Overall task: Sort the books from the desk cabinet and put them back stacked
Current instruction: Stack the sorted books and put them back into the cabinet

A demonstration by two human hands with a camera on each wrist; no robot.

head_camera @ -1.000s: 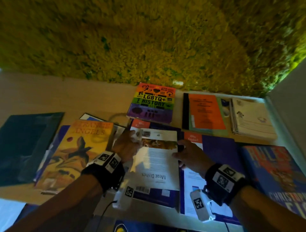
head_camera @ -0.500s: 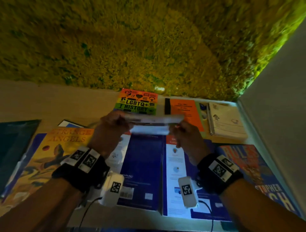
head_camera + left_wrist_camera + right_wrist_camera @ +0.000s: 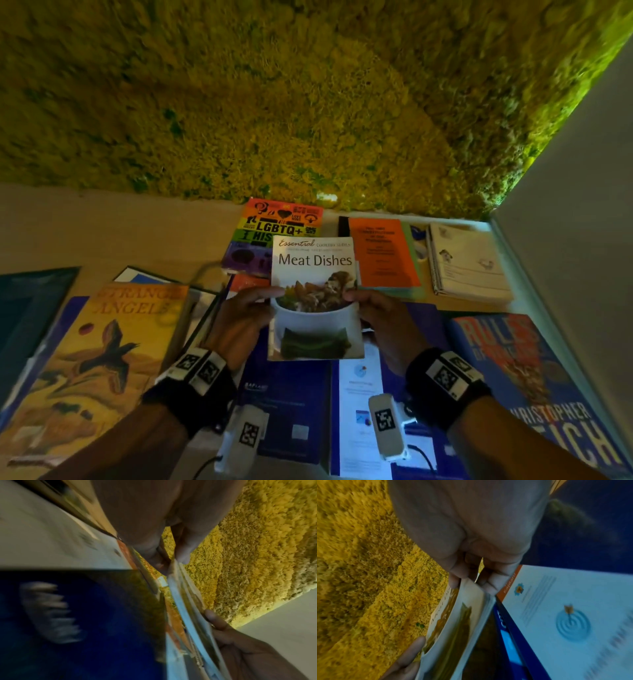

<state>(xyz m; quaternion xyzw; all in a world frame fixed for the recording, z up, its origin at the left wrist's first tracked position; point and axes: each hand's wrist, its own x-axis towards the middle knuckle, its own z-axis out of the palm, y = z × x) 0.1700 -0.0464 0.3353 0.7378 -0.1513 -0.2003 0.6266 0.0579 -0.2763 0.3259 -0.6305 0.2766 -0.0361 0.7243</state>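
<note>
Fingers (image 3: 263,294) of the left hand (image 3: 239,322) are curled round the left edge of the Meat Dishes booklet (image 3: 315,298), thumb on the front cover, rest tucked behind. Right hand (image 3: 383,325) does the same on the right edge, pinching it thumb-front, fingers-back. So both hands are closed on it, and it's held up off the desk (image 3: 102,233), cover facing the camera w/ the title readable, tilted a bit.

Under it, flat on the desk, are two blue study guides (image 3: 287,404) side by side. Strange Angels (image 3: 102,359) lies to the left, overlapping other stuff I can't make out. Behind the booklet and partly hidden by it is the LGBTQ+ History book (image 3: 270,222); next to that an orange-covered book (image 3: 383,253), then a white spiral notebook (image 3: 469,263) near the right wall. Front right there's a blue book (image 3: 534,387) w/ red lettering, title too blurry to read fully.

Wrist cams basically just show the thin booklet edge-on between thumb and fingers, pretty smeared otherwise.
</note>
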